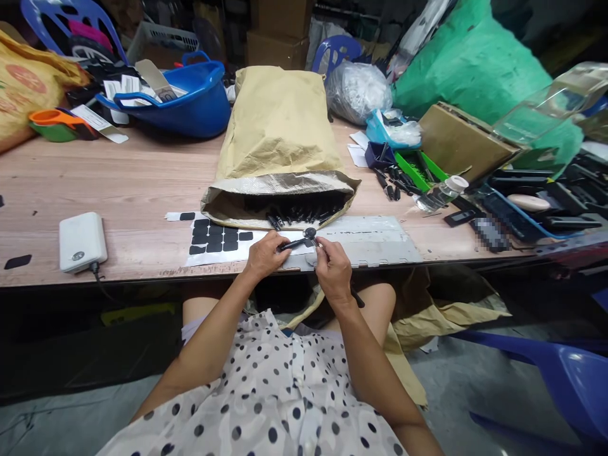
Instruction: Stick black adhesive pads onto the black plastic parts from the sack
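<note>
Surface (156,171) of pale wood grain, stretching from 9 to 3 o'clock around the hands. At 2 o'clock, green plastic bag (470,69), bulging behind a brown cardboard piece (463,142). At 12 o'clock, tan sack (280,120), lying flat with mouth open toward the hands and dark slim parts (304,212) showing inside and at the lip. Between 10 and 11 o'clock, blue basin (194,104) heaped with small white cartons (130,85). At 3 o'clock, partly beneath the right hand, grey flat sheet (380,237). At 9 o'clock, just beside the left hand, white backing sheet (199,258) with rows of black rounded stickers (215,239). At the near edge of the surface, left hand (266,255) and right hand (334,269), close together but apart. Further out at 9 o'clock, white box-shaped device (83,240) with a dark cable plugged in. At 2 o'clock, green tray (420,170); slightly lower, clear bottle (441,193) with white cap, tilted. Left grip narrow, pinching slender black part (294,244) just below the sack mouth, pointing toward 3 o'clock. Right grip also narrow, pinching small round-headed piece (310,234) at the black part's far end; too small to tell whether joined.
</note>
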A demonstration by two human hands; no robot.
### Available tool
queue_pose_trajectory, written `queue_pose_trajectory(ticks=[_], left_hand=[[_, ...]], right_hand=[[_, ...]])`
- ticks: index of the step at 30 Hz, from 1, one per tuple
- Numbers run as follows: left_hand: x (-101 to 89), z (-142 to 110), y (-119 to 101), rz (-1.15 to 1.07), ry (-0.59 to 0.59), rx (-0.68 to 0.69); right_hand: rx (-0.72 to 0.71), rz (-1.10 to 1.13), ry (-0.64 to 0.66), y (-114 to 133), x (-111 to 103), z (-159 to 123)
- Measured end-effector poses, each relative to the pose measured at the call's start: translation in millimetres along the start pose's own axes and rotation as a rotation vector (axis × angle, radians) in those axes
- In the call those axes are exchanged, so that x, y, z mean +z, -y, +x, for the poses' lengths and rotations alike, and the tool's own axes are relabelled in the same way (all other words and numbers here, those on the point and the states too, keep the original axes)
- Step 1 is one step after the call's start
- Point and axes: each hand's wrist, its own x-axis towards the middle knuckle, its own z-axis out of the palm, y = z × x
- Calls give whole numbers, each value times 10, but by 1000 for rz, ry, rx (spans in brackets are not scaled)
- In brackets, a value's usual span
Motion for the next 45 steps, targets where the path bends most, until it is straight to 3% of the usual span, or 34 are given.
queue_pose_trajectory(ticks=[9,14,19,28,32,45], left_hand=[[-17,16,-18,-25,32,-42],[-14,24,-9,-42,32,-42],[-20,29,-11,-66,39,-42],[-5,22,-20,-56,10,-35],[-5,6,1,-66,-10,-11],[-17,-90,36,-151,-84,87]], right_hand=[[13,-16,69,79,16,-70],[-49,21,55,156,-8,-64],[-82,-7,120,205,54,-120],[35,-171,5,-145,41,141],[62,-272,37,-299,111,227],[67,-376,-3,-261,257,135]])
